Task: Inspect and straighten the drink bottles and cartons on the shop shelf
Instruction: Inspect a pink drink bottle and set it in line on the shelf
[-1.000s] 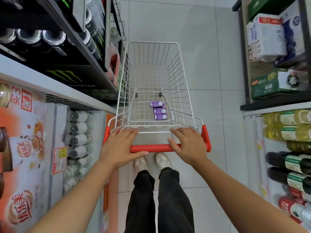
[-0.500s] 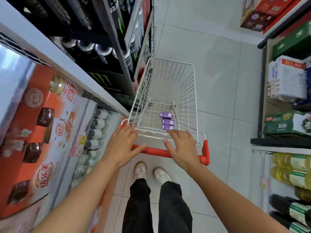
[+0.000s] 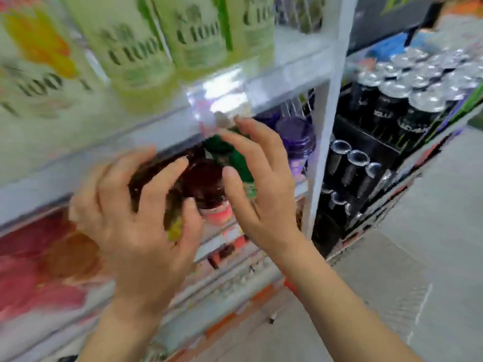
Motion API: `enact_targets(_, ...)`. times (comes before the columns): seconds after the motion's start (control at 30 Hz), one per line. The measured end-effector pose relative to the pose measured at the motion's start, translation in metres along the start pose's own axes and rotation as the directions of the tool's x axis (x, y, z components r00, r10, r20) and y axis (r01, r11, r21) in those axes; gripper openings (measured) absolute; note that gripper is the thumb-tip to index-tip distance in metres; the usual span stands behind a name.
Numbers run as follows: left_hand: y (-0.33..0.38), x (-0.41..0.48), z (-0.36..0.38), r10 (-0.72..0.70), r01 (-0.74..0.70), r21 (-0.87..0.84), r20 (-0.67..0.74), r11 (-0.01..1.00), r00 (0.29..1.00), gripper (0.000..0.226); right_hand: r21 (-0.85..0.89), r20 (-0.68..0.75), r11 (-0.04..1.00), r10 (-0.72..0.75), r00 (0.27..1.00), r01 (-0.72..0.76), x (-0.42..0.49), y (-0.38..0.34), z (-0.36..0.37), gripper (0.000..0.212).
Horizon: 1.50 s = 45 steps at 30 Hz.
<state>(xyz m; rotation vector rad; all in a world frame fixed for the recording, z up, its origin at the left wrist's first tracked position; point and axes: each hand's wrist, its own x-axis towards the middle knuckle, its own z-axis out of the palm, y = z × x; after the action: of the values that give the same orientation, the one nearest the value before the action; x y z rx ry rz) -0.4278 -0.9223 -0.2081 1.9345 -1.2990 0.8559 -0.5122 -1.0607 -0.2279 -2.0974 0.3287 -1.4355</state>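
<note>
Head view, much blurred: our left hand [image 3: 136, 218] and right hand [image 3: 261, 184] are raised at the shelf [image 3: 78, 155], on either side of a red-capped bottle [image 3: 206, 184]. A green-capped bottle [image 3: 224, 150] stands just behind it, by the right fingers [image 3: 264, 142], which are spread wide. The left fingers [image 3: 162, 173] curve near the cap; we cannot tell whether they grip. Yellow-green bottles [image 3: 138, 48] stand on the shelf above.

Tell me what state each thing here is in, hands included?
Left hand, curled beside the dark-capped bottle; grip too blurred to tell.
Right hand, open, fingers spread by the green-capped bottle.
Purple-capped bottle, capped, untouched.
Black cans, upright, packed together.
Pale green bottles, upright in a row on the upper shelf.
</note>
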Motion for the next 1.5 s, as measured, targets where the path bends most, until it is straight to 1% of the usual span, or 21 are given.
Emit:
enact_targets(0.03, -0.011, 0.004, -0.020, -0.077, 0.078, 0.024, -0.025, 0.997, 0.997, 0.040, 0.013, 0.013, 0.998, -0.058, 0.998, 0.058, 0.015, -0.016, 0.008, 0.040)
enact_targets(0.1, -0.030, 0.014, -0.053, -0.244, 0.245, 0.043, -0.024, 0.969, 0.969, 0.054, -0.007, 0.051, 0.988, -0.154, 0.987, 0.154, 0.040, -0.041, 0.022, 0.046)
enact_targets(0.13, -0.038, 0.019, -0.065, -0.277, 0.279, 0.092, -0.033, 0.956, 0.960, 0.061, -0.044, 0.073, 0.981, -0.187, 0.980, 0.190, 0.050, -0.050, 0.029, 0.049)
enact_targets(0.2, -0.052, 0.024, -0.083, -0.237, 0.241, 0.272, -0.047, 0.932, 0.970, 0.071, -0.123, 0.117, 0.970, -0.197, 0.973, 0.211, 0.061, -0.060, 0.041, 0.055)
enact_targets(0.23, -0.058, 0.025, -0.088, -0.207, 0.205, 0.337, -0.030, 0.919, 0.978, 0.074, -0.152, 0.130, 0.967, -0.183, 0.974, 0.202, 0.064, -0.062, 0.045, 0.056)
enact_targets(0.27, -0.064, 0.025, -0.093, -0.184, 0.170, 0.367, 0.002, 0.915, 0.983, 0.076, -0.174, 0.140, 0.966, -0.167, 0.976, 0.190, 0.064, -0.063, 0.048, 0.057)
enact_targets(0.4, -0.082, 0.016, -0.099, -0.132, 0.077, 0.367, 0.128, 0.927, 0.983, 0.074, -0.228, 0.189, 0.957, -0.138, 0.972, 0.181, 0.059, -0.063, 0.051, 0.054)
enact_targets(0.5, -0.089, 0.012, -0.103, -0.098, 0.024, 0.385, 0.174, 0.923, 0.980, 0.074, -0.253, 0.183, 0.955, -0.110, 0.977, 0.155, 0.056, -0.065, 0.051, 0.049)
enact_targets(0.57, -0.091, 0.012, -0.109, -0.083, 0.020, 0.350, 0.167, 0.937, 0.983, 0.067, -0.218, 0.125, 0.970, -0.082, 0.989, 0.108, 0.056, -0.072, 0.051, 0.044)
enact_targets(0.63, -0.092, 0.015, -0.119, -0.063, 0.022, 0.304, 0.125, 0.953, 0.990, 0.057, -0.154, 0.059, 0.983, -0.088, 0.994, 0.096, 0.062, -0.085, 0.054, 0.039)
enact_targets(0.73, -0.094, 0.024, -0.139, -0.077, 0.068, 0.295, 0.016, 0.953, 0.997, 0.047, -0.051, 0.041, 0.983, -0.173, 0.984, 0.175, 0.081, -0.111, 0.062, 0.035)
enact_targets(0.87, -0.108, 0.037, -0.166, -0.133, 0.175, 0.425, -0.128, 0.888, 0.983, 0.053, 0.089, 0.039, 0.932, -0.355, 0.934, 0.351, 0.116, -0.154, 0.078, 0.035)
enact_targets(0.97, -0.123, 0.044, -0.184, -0.174, 0.234, 0.485, -0.166, 0.843, 0.971, 0.063, 0.204, 0.077, 0.880, -0.452, 0.889, 0.430, 0.140, -0.186, 0.094, 0.037)
enact_targets(1.03, -0.131, 0.048, -0.193, -0.193, 0.249, 0.515, -0.161, 0.820, 0.968, 0.066, 0.223, 0.151, 0.870, -0.477, 0.866, 0.440, 0.154, -0.207, 0.104, 0.043)
enact_targets(1.13, -0.140, 0.049, -0.199, -0.189, 0.229, 0.543, -0.128, 0.808, 0.974, 0.064, 0.097, 0.301, 0.899, -0.435, 0.849, 0.426, 0.168, -0.230, 0.120, 0.051)
enact_targets(1.2, -0.144, 0.049, -0.201, -0.176, 0.207, 0.544, -0.108, 0.814, 0.978, 0.063, 0.001, 0.355, 0.900, -0.407, 0.841, 0.435, 0.175, -0.237, 0.127, 0.052)
enact_targets(1.3, -0.148, 0.051, -0.204, -0.155, 0.183, 0.534, -0.098, 0.825, 0.983, 0.062, -0.090, 0.357, 0.907, -0.356, 0.864, 0.411, 0.182, -0.244, 0.130, 0.050)
enact_targets(1.4, -0.150, 0.051, -0.205, -0.138, 0.170, 0.523, -0.099, 0.835, 0.985, 0.061, -0.190, 0.413, 0.907, -0.272, 0.869, 0.375, 0.185, -0.251, 0.130, 0.042)
enact_targets(1.47, -0.151, 0.050, -0.206, -0.130, 0.163, 0.509, -0.100, 0.846, 0.987, 0.060, -0.194, 0.416, 0.919, -0.239, 0.878, 0.342, 0.185, -0.254, 0.130, 0.038)
enact_targets(1.5, -0.151, 0.049, -0.207, -0.127, 0.160, 0.499, -0.100, 0.852, 0.987, 0.060, -0.162, 0.401, 0.932, -0.239, 0.885, 0.325, 0.184, -0.254, 0.129, 0.038)
